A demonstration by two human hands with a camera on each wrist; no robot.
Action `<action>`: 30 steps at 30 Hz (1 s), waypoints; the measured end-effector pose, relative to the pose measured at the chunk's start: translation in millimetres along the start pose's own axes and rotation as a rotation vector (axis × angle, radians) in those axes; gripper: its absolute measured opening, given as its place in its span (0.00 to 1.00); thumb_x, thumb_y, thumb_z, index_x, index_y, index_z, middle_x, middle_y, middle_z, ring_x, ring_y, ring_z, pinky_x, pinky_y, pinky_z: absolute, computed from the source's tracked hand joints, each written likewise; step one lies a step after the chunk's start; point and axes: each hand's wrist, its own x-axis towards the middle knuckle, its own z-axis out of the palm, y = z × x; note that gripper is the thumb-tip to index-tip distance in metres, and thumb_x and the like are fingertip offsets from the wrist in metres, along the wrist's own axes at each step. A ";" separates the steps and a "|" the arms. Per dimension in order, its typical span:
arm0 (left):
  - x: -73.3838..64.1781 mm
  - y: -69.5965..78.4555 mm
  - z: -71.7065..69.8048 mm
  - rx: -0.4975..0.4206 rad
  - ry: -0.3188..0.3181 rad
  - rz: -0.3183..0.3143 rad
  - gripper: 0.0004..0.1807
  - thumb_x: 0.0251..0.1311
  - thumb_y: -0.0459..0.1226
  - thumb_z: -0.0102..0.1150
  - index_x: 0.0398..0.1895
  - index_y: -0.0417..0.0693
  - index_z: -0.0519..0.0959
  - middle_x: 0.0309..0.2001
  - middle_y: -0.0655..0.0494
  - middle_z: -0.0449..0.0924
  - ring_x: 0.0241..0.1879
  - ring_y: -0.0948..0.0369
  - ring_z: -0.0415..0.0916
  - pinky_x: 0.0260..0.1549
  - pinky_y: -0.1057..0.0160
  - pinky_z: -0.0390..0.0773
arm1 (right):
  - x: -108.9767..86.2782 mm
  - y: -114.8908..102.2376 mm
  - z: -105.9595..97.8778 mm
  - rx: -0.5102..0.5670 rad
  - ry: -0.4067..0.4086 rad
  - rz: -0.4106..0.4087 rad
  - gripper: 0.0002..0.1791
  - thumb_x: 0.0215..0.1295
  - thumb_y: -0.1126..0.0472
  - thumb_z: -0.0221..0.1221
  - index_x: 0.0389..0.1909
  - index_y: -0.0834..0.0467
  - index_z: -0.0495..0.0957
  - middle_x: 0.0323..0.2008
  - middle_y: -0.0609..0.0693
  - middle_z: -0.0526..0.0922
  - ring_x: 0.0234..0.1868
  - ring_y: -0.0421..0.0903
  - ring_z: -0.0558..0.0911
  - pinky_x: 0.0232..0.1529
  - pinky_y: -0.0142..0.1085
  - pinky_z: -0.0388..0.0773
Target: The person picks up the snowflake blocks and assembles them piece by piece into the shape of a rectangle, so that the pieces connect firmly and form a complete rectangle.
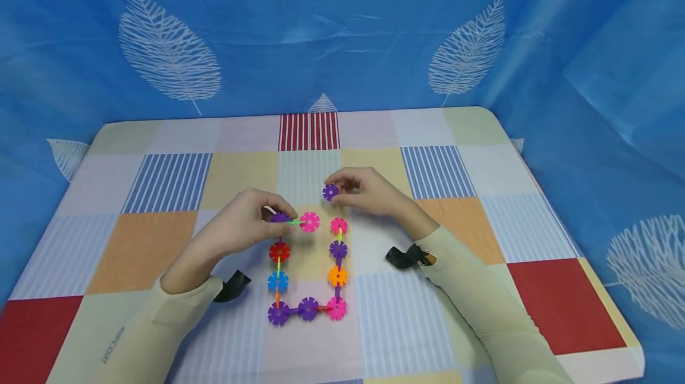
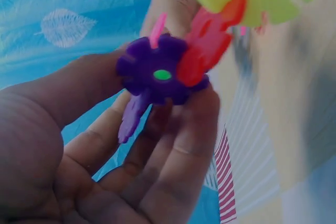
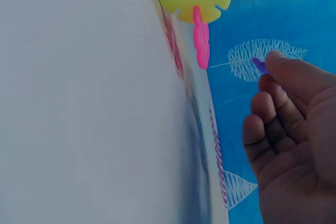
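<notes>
Notched plastic discs are joined edge to edge into a U-shaped chain. My left hand (image 1: 243, 223) pinches a purple disc (image 2: 147, 59) at the chain's upper left end; a green disc seen edge-on (image 1: 295, 222) and a pink disc (image 1: 310, 222) extend right from it. Below it run a red disc (image 1: 279, 251) and a blue disc (image 1: 277, 282). Between thumb and fingertips, my right hand (image 1: 369, 191) holds a separate purple disc (image 1: 330, 192), above and apart from the pink disc (image 1: 339, 226) that tops the chain's right side. In the right wrist view that purple disc (image 3: 258, 65) is mostly hidden.
Purple discs (image 1: 308, 309) and a pink disc (image 1: 337, 308) form the chain's bottom row on the patchwork-cloth table (image 1: 460, 324). Black straps hang near each wrist, the right one (image 1: 404, 257) over the cloth. A blue leaf-print curtain (image 1: 332, 27) stands behind.
</notes>
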 end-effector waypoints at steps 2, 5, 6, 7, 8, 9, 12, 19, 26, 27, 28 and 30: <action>0.6 -1.2 2.7 -0.010 0.007 0.009 0.07 0.57 0.34 0.68 0.39 0.46 0.85 0.39 0.52 0.82 0.31 0.56 0.80 0.28 0.57 0.79 | -9.7 -5.2 -1.0 0.059 0.019 -0.005 0.18 0.61 0.64 0.66 0.52 0.59 0.80 0.35 0.46 0.82 0.33 0.45 0.77 0.33 0.37 0.76; 1.3 -1.6 6.8 0.004 0.030 0.036 0.07 0.57 0.34 0.69 0.38 0.48 0.84 0.38 0.54 0.82 0.30 0.56 0.79 0.27 0.57 0.80 | -23.9 -12.9 -1.5 0.112 0.043 -0.007 0.18 0.62 0.68 0.64 0.53 0.61 0.79 0.40 0.49 0.83 0.36 0.46 0.78 0.34 0.37 0.76; 1.4 -1.5 8.1 0.011 0.038 0.049 0.06 0.56 0.34 0.69 0.38 0.49 0.84 0.37 0.55 0.82 0.30 0.56 0.78 0.27 0.57 0.80 | -28.3 -15.9 -1.3 0.123 0.053 -0.005 0.18 0.62 0.69 0.64 0.53 0.61 0.79 0.41 0.50 0.83 0.38 0.46 0.78 0.35 0.37 0.77; 1.5 -1.2 9.6 0.021 0.047 0.061 0.07 0.56 0.34 0.69 0.37 0.50 0.84 0.36 0.56 0.82 0.30 0.56 0.77 0.27 0.58 0.80 | -32.7 -19.6 -1.2 0.131 0.063 -0.002 0.18 0.62 0.71 0.63 0.54 0.63 0.78 0.42 0.51 0.82 0.38 0.46 0.78 0.36 0.38 0.77; 1.6 -0.5 11.0 0.028 0.055 0.075 0.07 0.56 0.34 0.70 0.37 0.51 0.84 0.35 0.57 0.82 0.29 0.56 0.77 0.26 0.58 0.80 | -36.7 -23.3 -0.9 0.139 0.073 0.001 0.19 0.62 0.72 0.62 0.55 0.64 0.78 0.42 0.52 0.82 0.38 0.47 0.78 0.36 0.38 0.77; 1.7 0.0 12.5 0.034 0.063 0.089 0.07 0.55 0.34 0.70 0.37 0.51 0.84 0.33 0.57 0.81 0.28 0.56 0.76 0.25 0.59 0.79 | -40.7 -27.3 -0.7 0.145 0.085 0.002 0.20 0.62 0.74 0.62 0.55 0.64 0.77 0.41 0.53 0.82 0.38 0.47 0.78 0.35 0.38 0.77; 2.5 1.1 17.9 0.035 0.068 0.143 0.07 0.56 0.35 0.70 0.37 0.52 0.84 0.30 0.58 0.80 0.24 0.57 0.73 0.22 0.61 0.76 | -52.2 -43.6 -0.7 0.154 0.123 -0.002 0.19 0.60 0.77 0.62 0.54 0.68 0.76 0.39 0.55 0.81 0.37 0.47 0.78 0.35 0.39 0.78; 3.8 7.5 32.3 -0.010 0.044 0.259 0.07 0.57 0.33 0.68 0.37 0.54 0.83 0.35 0.62 0.82 0.24 0.59 0.72 0.19 0.64 0.73 | -72.1 -69.5 -0.8 0.151 0.191 -0.127 0.08 0.58 0.80 0.61 0.37 0.69 0.80 0.35 0.58 0.82 0.35 0.45 0.79 0.37 0.37 0.80; 5.9 10.9 43.8 0.001 0.011 0.317 0.10 0.61 0.31 0.63 0.43 0.53 0.78 0.37 0.58 0.80 0.23 0.60 0.70 0.20 0.64 0.74 | -81.8 -55.9 10.5 0.061 0.252 -0.240 0.10 0.57 0.75 0.65 0.36 0.60 0.83 0.34 0.49 0.83 0.33 0.42 0.79 0.33 0.34 0.80; 6.2 11.8 45.3 0.007 0.008 0.327 0.11 0.62 0.31 0.61 0.45 0.53 0.77 0.38 0.58 0.79 0.24 0.61 0.71 0.21 0.64 0.75 | -82.9 -52.6 11.9 0.051 0.256 -0.248 0.10 0.57 0.74 0.66 0.36 0.58 0.84 0.34 0.47 0.83 0.33 0.41 0.80 0.33 0.34 0.80; 6.5 12.5 47.1 0.015 0.008 0.337 0.13 0.62 0.30 0.60 0.48 0.53 0.76 0.40 0.58 0.79 0.26 0.62 0.72 0.22 0.64 0.76 | -84.2 -49.2 13.1 0.040 0.259 -0.256 0.10 0.57 0.73 0.66 0.37 0.57 0.84 0.34 0.46 0.83 0.33 0.40 0.80 0.33 0.33 0.81; 7.4 14.0 51.1 0.042 0.015 0.370 0.16 0.63 0.30 0.58 0.52 0.51 0.75 0.45 0.60 0.79 0.30 0.63 0.74 0.25 0.64 0.78 | -86.2 -46.0 14.5 0.017 0.268 -0.285 0.11 0.55 0.73 0.67 0.36 0.56 0.84 0.34 0.46 0.84 0.32 0.40 0.80 0.33 0.33 0.80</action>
